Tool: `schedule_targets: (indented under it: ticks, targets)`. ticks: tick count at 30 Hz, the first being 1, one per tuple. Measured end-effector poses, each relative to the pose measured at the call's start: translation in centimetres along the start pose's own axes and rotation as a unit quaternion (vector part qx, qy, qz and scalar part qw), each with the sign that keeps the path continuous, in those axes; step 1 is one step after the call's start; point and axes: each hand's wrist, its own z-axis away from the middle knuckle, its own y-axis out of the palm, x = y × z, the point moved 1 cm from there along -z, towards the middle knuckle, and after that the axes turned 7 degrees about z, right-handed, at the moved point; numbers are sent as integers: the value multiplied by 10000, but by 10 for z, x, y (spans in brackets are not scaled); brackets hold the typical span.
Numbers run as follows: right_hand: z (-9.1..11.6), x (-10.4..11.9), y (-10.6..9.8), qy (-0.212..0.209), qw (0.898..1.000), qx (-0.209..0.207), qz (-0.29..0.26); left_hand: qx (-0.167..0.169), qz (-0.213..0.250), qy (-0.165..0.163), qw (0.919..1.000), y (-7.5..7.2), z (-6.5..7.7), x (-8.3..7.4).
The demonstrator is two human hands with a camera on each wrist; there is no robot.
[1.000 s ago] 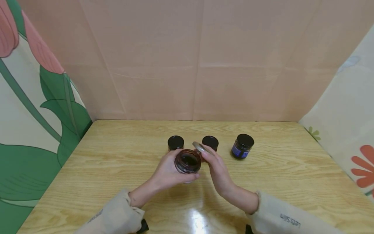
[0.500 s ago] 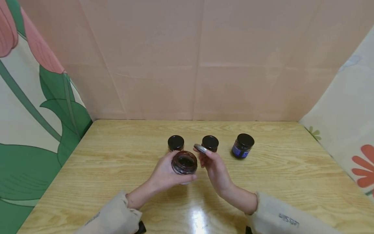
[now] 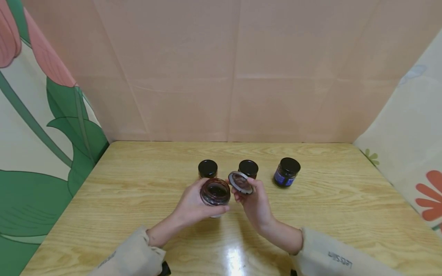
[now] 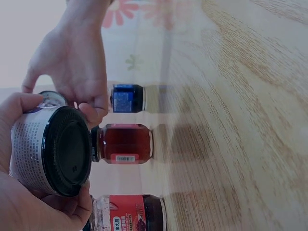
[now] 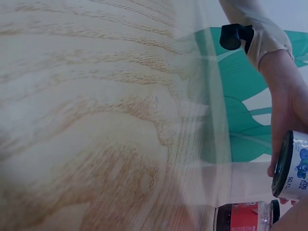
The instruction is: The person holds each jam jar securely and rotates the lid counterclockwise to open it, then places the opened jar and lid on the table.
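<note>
My left hand [image 3: 190, 204] grips an opened glass jar [image 3: 215, 193] with dark contents, mouth tilted up toward the head camera. In the left wrist view its dark base [image 4: 67, 151] and a pale label with small print show. The right wrist view shows a blueberry picture on that label [image 5: 301, 166]. Close to the jar's right side, my right hand [image 3: 258, 207] pinches the jar's round lid [image 3: 240, 183] by its edge. The smeared underside of the lid faces the head camera, apart from the jar mouth.
Behind the hands stand a red-labelled jar [image 4: 127, 214], a jar of reddish contents [image 4: 126, 143] and a blue-labelled jar [image 3: 287, 172], all with dark lids. They stand on a wood-grain table [image 3: 148, 172], with a plain pinkish backdrop [image 3: 179, 76] behind.
The right hand has turned the lid from nearly edge-on until its underside shows, and brought it slightly lower. The left hand has moved the jar a little to the left.
</note>
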Motion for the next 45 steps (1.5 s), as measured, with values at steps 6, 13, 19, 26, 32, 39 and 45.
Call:
schedule_targets:
  ticks: [6, 13, 19, 26, 32, 39, 45]
  targets:
    - [1, 0, 1, 103, 9999, -102, 45, -11, 72, 47, 10000, -3, 1, 3]
    - [2, -2, 1, 262, 9996, -97, -15, -229, -129, 1, 9997, -8, 3, 5]
    - [2, -2, 3, 395, 9991, -151, -35, -283, -266, 77, 9992, -13, 4, 8]
    - [1, -3, 3, 650, 9978, -113, -23, -409, -328, 3, 9986, -18, 5, 11]
    - [1, -8, 0, 462, 9987, 144, -146, -549, -457, -93, 9974, -25, 6, 17]
    - [0, -10, 4, 882, 9960, -118, -94, -661, -578, -250, 9958, -32, 8, 19]
    - [0, -11, 4, 1054, 9944, -36, -33, -795, -604, -289, 9946, -36, 8, 21]
